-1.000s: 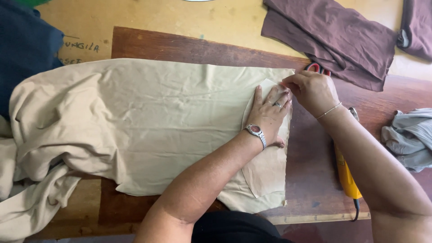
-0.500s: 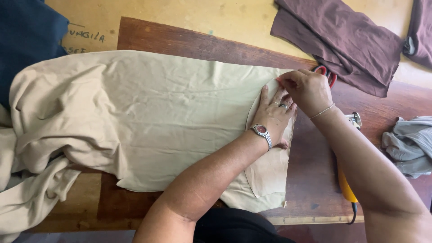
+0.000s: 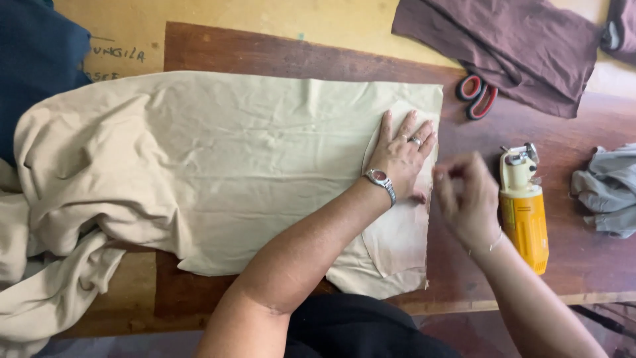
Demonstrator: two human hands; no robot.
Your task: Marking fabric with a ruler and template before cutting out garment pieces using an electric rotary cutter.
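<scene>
From the head camera, looking down: the left hand (image 3: 401,154) lies flat, fingers spread, on a beige cloth (image 3: 252,159) spread over a wooden table (image 3: 278,53). It grasps nothing; the palm simply presses a smaller beige piece (image 3: 396,232) down onto the cloth near its right edge, likely to keep the two layers from sliding. A watch (image 3: 379,178) sits on that wrist and a ring (image 3: 417,140) on one finger.

The right hand (image 3: 467,199) hovers just beside the cloth's right edge, blurred by motion. Its fingers look loosely curled, but I cannot tell whether they pinch anything.

Just right of that hand lies a yellow cutter (image 3: 523,205), close enough to reach. Red-handled scissors (image 3: 478,96) rest further back, partly tucked under a brown cloth (image 3: 510,46). A grey cloth (image 3: 609,192) is bunched at the right edge, a dark blue one (image 3: 36,59) at the upper left. The beige cloth's left end lies crumpled and spills off the table.
</scene>
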